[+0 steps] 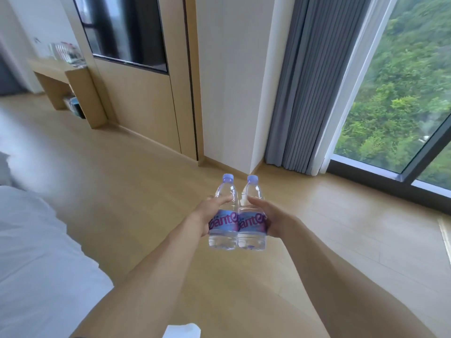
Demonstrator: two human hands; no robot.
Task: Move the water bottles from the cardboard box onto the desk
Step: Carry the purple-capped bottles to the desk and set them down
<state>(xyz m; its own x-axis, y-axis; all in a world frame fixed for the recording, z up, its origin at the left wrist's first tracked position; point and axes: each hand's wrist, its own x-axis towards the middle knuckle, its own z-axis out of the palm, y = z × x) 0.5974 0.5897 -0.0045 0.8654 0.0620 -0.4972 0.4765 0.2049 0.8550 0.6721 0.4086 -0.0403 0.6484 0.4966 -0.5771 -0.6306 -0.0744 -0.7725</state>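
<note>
We carry two water bottles side by side, touching, out in front of us above the wooden floor: the left hand wraps the left bottle and the right hand wraps the right bottle, each round the labelled middle. Full and sealed, they look fairly heavy, with smooth, thin plastic that may slip or dent, so the label band seems the safest hold. Both are clear, with pale violet caps and blue-pink labels. The worktop stands well apart, far left.

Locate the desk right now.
Head view, far upper left: the desk stands against the wall, left of the dark screen, well beyond both held bottles.
</note>
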